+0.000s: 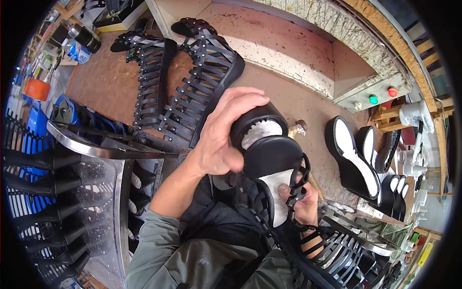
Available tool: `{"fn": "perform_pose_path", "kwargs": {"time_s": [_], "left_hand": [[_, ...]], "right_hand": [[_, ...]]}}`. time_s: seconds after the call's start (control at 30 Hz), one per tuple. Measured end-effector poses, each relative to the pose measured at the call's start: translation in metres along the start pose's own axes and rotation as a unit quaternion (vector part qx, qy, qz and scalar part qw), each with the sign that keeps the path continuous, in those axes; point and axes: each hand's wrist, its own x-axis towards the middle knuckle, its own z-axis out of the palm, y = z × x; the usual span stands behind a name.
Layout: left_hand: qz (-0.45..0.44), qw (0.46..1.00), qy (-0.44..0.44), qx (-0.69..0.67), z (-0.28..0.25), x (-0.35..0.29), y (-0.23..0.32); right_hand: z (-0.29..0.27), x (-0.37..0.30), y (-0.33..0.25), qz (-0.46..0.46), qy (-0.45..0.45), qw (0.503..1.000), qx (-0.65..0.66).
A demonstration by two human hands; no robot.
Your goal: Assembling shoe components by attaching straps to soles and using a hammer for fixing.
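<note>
In front of my torso I hold a black strappy sandal boot [275,159], its underside turned up. White areas show on its middle and inside the thick black rounded end at the top. My left hand [222,132] curls around that rounded end, fingers over its far side and thumb near. Lower down, my right hand [303,202] grips the boot by its waist, the thumb pressed on the white area and the fingers among the black straps. The boot's strapped shaft [339,253] trails toward the lower right across my right forearm. Part of the left fingertips is hidden behind the rounded end.
Two black strappy boots [190,84] lie on the brown bench. A hammer-like tool [299,127] lies beyond my hands. Black wedge soles with white tops [353,156] stand at right. A metal-edged rack [103,149] with black boots is at left. Coloured buttons [373,99] sit on the bench housing.
</note>
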Motion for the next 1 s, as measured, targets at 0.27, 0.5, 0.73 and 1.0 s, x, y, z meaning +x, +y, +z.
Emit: {"fn": "perform_pose_path", "kwargs": {"time_s": [0.27,0.5,0.73,1.0], "left_hand": [[-0.024,1.000,-0.009,-0.008,0.0002,0.0029,0.0003],[-0.021,1.000,-0.013,-0.009,-0.0018,0.0009,0.0011],[-0.014,1.000,-0.014,-0.006,-0.0020,0.0005,0.0031],[-0.004,0.999,-0.034,0.004,-0.0053,0.0033,0.0079]], "right_hand": [[0.0017,0.0064,-0.0032,-0.028,-0.002,0.999,-0.018],[0.0023,0.0065,-0.0030,-0.064,-0.057,0.996,0.023],[0.0014,0.0045,-0.0044,-0.059,-0.055,0.997,0.009],[0.0016,0.0045,-0.0033,-0.051,-0.045,0.997,-0.036]]}}
